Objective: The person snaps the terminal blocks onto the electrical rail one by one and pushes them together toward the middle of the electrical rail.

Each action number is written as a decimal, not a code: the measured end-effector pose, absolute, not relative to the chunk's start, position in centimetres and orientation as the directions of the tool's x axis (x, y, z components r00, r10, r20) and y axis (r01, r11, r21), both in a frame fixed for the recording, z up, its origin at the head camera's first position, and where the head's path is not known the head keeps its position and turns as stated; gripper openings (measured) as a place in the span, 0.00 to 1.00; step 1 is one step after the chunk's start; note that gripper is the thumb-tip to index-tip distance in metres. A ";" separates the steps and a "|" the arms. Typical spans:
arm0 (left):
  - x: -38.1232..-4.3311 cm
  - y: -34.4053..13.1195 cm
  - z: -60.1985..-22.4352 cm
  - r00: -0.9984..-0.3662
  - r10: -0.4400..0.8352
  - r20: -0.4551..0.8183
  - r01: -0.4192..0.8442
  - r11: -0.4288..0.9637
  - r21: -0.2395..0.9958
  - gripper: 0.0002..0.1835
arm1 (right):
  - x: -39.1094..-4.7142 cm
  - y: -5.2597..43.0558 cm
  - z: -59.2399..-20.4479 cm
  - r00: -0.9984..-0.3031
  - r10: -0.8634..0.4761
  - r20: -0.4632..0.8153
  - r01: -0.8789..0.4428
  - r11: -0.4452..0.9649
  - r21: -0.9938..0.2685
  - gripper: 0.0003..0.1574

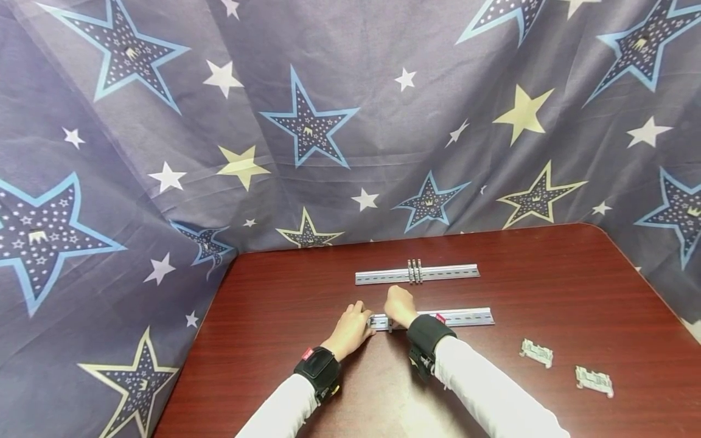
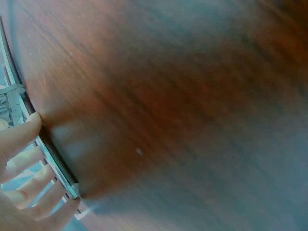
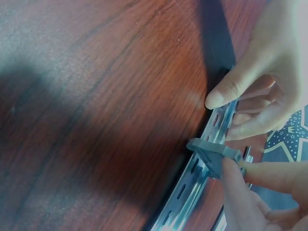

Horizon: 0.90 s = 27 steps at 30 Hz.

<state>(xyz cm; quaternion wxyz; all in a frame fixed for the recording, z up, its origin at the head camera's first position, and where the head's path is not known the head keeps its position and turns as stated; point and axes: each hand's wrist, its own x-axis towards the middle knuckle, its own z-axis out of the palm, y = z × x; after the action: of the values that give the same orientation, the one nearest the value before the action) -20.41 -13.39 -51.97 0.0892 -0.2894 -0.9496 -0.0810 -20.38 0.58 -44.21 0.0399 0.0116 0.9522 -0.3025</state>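
Note:
A slotted metal DIN rail (image 1: 468,317) lies across the table before me. My left hand (image 1: 350,330) grips its left end, the thumb (image 2: 30,126) on the near edge and the other fingers spread along the far side. Beside it my right hand (image 1: 401,305) pinches a grey terminal block (image 3: 212,150) between thumb and finger. In the right wrist view this block stands across the rail at a tilt, its near end right at the rail's near edge. Its far end is partly hidden by the fingertips.
Farther back lies a second DIN rail (image 1: 383,277) with several thin terminal blocks (image 1: 414,272) upright near its middle. Two loose terminal blocks, a nearer one (image 1: 594,381) and a farther one (image 1: 537,353), lie flat on the right. A star-patterned cloth (image 1: 328,182) hangs behind the table (image 1: 274,292).

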 end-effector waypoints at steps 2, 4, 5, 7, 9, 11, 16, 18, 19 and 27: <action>-20.4 -13.4 -51.9 -0.816 0.536 0.216 0.564 0.819 0.103 0.15 | -22.5 0.5 -47.3 -0.994 0.007 -0.108 0.067 0.820 -0.568 0.05; -20.4 -13.4 -51.8 -0.816 0.536 0.216 0.566 0.817 0.107 0.15 | -25.2 0.7 -52.0 -0.995 0.007 -0.098 0.060 0.835 -0.547 0.04; -20.4 -13.4 -51.8 -0.816 0.537 0.215 0.567 0.816 0.110 0.15 | -27.2 0.7 -55.4 -0.995 0.007 -0.102 0.061 0.842 -0.537 0.04; -20.4 -13.4 -51.7 -0.814 0.539 0.215 0.569 0.815 0.112 0.15 | -31.5 0.8 -63.2 -0.996 0.000 -0.085 0.044 0.855 -0.517 0.04; -20.3 -13.4 -51.7 -0.814 0.539 0.216 0.569 0.814 0.112 0.15 | -34.8 0.9 -69.5 -1.000 -0.010 -0.022 0.002 0.862 -0.508 0.03; -20.3 -13.4 -51.7 -0.814 0.539 0.215 0.569 0.815 0.113 0.15 | -36.4 0.8 -72.2 -0.999 -0.008 -0.048 0.017 0.862 -0.507 0.03; -20.1 -13.5 -51.8 -0.821 0.534 0.200 0.562 0.817 0.125 0.15 | -29.4 0.4 -59.5 -0.990 0.017 -0.142 0.091 0.842 -0.532 0.02; -20.1 -13.6 -51.8 -0.824 0.532 0.194 0.558 0.820 0.127 0.15 | -26.1 0.4 -53.9 -0.988 0.020 -0.154 0.103 0.825 -0.556 0.03; -20.1 -13.6 -51.8 -0.826 0.530 0.193 0.557 0.821 0.127 0.15 | -24.8 0.4 -51.5 -0.986 0.018 -0.168 0.111 0.817 -0.566 0.03; -20.3 -13.4 -51.9 -0.823 0.533 0.198 0.560 0.820 0.119 0.15 | -21.8 1.1 -47.0 -0.984 0.013 -0.178 0.116 0.804 -0.584 0.06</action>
<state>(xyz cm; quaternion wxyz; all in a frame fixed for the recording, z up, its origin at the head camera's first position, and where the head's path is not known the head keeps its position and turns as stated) -20.28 -13.43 -51.86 0.0781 -0.2872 -0.9507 -0.0864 -21.81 1.12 -47.05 0.0827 0.0341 0.9460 -0.3115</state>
